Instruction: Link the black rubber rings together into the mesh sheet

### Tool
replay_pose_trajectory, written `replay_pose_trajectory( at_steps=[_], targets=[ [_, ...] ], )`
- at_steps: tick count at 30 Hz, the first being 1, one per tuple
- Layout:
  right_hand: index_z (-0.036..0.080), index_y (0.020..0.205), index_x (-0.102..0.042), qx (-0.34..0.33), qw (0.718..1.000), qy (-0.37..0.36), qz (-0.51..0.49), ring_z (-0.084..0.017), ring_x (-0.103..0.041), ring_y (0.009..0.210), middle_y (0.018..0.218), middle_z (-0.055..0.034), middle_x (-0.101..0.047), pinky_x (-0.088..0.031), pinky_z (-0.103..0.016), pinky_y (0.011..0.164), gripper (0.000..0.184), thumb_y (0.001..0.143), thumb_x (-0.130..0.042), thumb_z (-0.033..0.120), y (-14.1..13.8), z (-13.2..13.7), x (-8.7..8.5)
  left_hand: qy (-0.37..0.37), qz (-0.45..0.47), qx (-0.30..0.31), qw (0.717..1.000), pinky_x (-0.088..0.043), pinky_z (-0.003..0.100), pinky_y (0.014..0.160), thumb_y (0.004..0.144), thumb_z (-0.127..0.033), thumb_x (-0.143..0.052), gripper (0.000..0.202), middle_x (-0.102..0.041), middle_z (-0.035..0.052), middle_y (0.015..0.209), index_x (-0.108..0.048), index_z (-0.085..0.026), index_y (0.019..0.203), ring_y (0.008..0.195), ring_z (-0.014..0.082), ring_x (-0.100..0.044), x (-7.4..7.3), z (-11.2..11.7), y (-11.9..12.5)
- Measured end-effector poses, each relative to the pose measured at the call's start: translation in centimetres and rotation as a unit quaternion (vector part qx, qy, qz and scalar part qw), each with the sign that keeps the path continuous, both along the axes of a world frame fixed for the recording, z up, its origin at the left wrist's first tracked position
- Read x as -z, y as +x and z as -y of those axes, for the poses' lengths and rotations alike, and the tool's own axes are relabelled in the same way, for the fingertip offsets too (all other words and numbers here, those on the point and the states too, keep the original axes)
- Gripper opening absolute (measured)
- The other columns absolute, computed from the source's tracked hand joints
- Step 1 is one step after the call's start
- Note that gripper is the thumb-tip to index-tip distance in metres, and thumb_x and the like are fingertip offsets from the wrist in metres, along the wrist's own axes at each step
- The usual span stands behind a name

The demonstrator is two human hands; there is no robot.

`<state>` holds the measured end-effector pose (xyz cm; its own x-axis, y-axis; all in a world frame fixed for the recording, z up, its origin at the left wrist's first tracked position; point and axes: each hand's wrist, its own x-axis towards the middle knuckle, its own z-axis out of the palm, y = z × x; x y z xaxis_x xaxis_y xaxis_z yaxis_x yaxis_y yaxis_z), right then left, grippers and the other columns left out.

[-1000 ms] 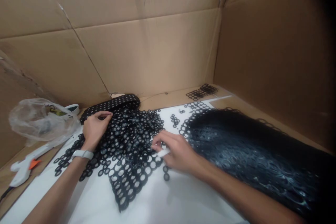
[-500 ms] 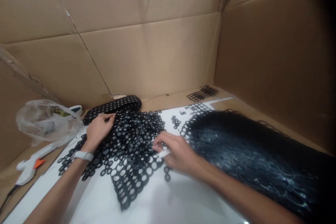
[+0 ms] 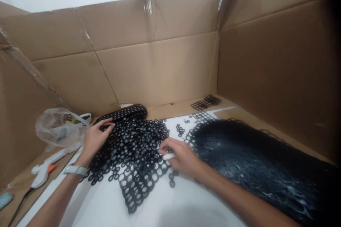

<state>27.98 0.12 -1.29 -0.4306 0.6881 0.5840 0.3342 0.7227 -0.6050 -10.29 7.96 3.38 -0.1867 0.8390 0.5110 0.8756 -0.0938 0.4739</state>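
Observation:
A mesh sheet of joined black rings (image 3: 133, 156) lies on a white board (image 3: 165, 209) inside a large cardboard box. My left hand (image 3: 95, 138), with a white watch on the wrist, rests on the sheet's upper left part, fingers bent and pressed on the rings. My right hand (image 3: 181, 156) sits at the sheet's right edge with fingers curled, pinching a small white stick (image 3: 168, 156) against the rings. Loose black rings (image 3: 172, 183) lie just below that hand.
A big heap of black rings (image 3: 253, 163) fills the right side. A white glue gun (image 3: 44, 171) and a clear plastic bag (image 3: 60, 129) lie at the left. A small ring patch (image 3: 206, 102) sits at the back. Cardboard walls (image 3: 279, 78) enclose the space.
The camera has tilted up, so the box's top edge and a white wall show. Both hands stay on the ring sheet, almost unmoved.

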Motion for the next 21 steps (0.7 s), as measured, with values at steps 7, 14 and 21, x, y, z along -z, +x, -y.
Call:
replay_pose_trajectory(
  at_steps=[7,14,21],
  targets=[
    [0.023,0.102,-0.069,0.019,1.000,0.004,0.005,-0.019,-0.072,0.089,0.099,-0.0028,-0.077,-0.055,-0.031,0.078,0.014,0.097,-0.065,0.010,0.0,-0.3,0.3,0.089,-0.022,0.004,0.996,-0.053,0.034,0.078,0.093,-0.055,-0.069,0.041,-0.082,0.0039,0.116,-0.081,-0.027,0.121,0.076,0.0228,-0.068,-0.4,2.2,-0.8],
    [0.023,0.100,-0.070,0.019,1.000,0.004,-0.002,-0.020,-0.072,0.089,0.097,-0.0032,-0.076,-0.054,-0.031,0.078,0.012,0.101,-0.063,0.013,0.1,-0.4,0.1,0.140,-0.033,0.021,0.989,-0.046,0.030,0.070,0.095,-0.046,-0.068,0.035,-0.080,0.0036,0.117,-0.080,-0.024,0.119,0.067,0.0167,-0.056,-1.9,4.6,-1.4],
    [0.024,0.097,-0.068,0.016,1.000,0.007,-0.013,-0.020,-0.072,0.088,0.096,-0.0024,-0.076,-0.052,-0.031,0.078,0.015,0.099,-0.061,0.011,0.1,-0.5,0.1,0.149,0.059,0.024,0.987,-0.031,0.027,0.054,0.092,-0.036,-0.070,0.030,-0.075,-0.0003,0.092,-0.081,-0.024,0.117,0.055,0.0115,-0.035,-2.1,9.8,0.1]
  ],
)
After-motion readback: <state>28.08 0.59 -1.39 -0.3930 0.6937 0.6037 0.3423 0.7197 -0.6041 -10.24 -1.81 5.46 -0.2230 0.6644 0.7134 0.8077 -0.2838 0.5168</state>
